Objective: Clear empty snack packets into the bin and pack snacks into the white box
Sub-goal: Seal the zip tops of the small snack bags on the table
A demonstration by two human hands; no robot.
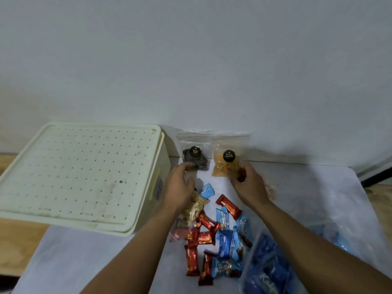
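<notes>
Gripping one clear snack bag each, left hand (180,183) dark bag (194,155), right hand (250,183) yellow bag (226,162).

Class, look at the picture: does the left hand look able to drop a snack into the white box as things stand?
Probably not yet. The lid lies shut over the white box, covering the opening. The left hand is beside the box, at the dark snack bag; the lid must come off first.
</notes>
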